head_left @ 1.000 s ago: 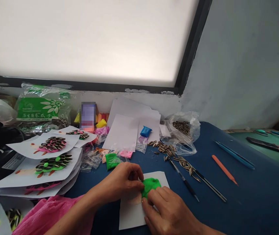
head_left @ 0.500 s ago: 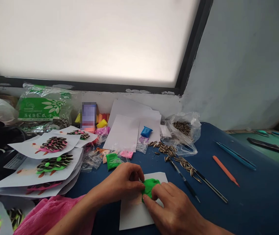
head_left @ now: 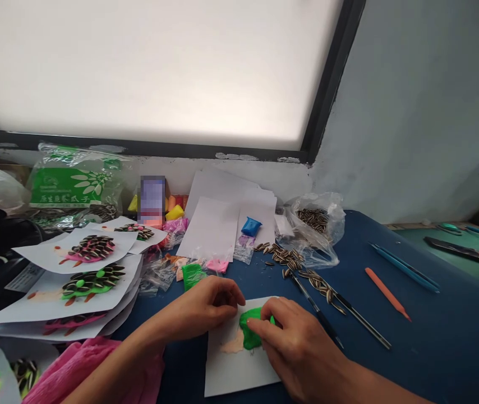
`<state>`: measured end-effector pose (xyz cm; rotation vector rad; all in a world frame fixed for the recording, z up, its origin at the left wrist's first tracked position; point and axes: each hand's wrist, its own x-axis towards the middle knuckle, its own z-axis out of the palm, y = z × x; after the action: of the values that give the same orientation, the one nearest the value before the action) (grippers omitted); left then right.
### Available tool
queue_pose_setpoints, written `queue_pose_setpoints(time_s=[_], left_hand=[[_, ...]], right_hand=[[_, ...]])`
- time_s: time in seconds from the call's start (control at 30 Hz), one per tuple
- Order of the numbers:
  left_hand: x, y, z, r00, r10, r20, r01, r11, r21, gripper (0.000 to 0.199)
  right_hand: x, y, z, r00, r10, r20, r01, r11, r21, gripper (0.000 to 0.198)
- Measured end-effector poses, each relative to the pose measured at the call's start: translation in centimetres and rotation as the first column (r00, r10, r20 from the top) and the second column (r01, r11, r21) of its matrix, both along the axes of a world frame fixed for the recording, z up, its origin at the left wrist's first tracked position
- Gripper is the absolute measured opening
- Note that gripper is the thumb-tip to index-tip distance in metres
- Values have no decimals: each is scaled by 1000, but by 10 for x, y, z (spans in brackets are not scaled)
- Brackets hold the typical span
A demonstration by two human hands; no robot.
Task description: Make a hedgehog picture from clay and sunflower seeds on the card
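Observation:
A small white sheet of paper (head_left: 239, 376) lies in front of me, with green modelling clay (head_left: 251, 331) flattened on it and a thin peach clay patch (head_left: 233, 342) at its left. My right hand (head_left: 300, 339) is closed over the right part of the green clay, thumb and fingers pressing its edge. At the paper's upper left edge rests my left hand (head_left: 210, 306), fingers loosely bent and apart, with nothing seen in them. Pencil marks show just below the green clay. The clay's right side is partly hidden by my right hand.
Sunflower seeds (head_left: 284, 256), two pens (head_left: 315, 308) and an orange marker (head_left: 386, 292) lie to the right. Behind are a green clay packet (head_left: 192, 275), a blue packet (head_left: 250, 226) and a seed bag (head_left: 317, 224). Finished seed hedgehog pictures (head_left: 92, 280) and pink cloth (head_left: 96, 367) are at left.
My left hand has come off the green clay and moved slightly left. My right hand has moved up over the clay's right side, so the peach patch and the clay's left edge show more.

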<state>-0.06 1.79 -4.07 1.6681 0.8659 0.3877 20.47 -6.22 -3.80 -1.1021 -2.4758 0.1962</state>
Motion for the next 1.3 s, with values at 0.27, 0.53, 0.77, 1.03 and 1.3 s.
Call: queue_pose_setpoints(time_s=[0.27,0.53,0.77,1.03,1.3], left_hand=[[2,-1,1,997,29,-75,-22,995,95,25],[1,0,-5,999,25,-43,-21,995,97,29],[3,-1,0,995,41,-91,-32,994,101,26],[3,0,0,996,29,-83,-20,995,97,21],[3,-4,5,994,14,-106,-1,992,128,14]], right_hand=[[-7,22,6,1000,-15,17,17,988,-156,14],[-10,23,5,995,-75,69,82,991,-107,15],[-16,27,7,988,-90,126,106,986,-128,11],[-22,36,7,988,-89,130,115,971,-210,8],[-21,39,5,997,-74,1,70,945,-320,11]])
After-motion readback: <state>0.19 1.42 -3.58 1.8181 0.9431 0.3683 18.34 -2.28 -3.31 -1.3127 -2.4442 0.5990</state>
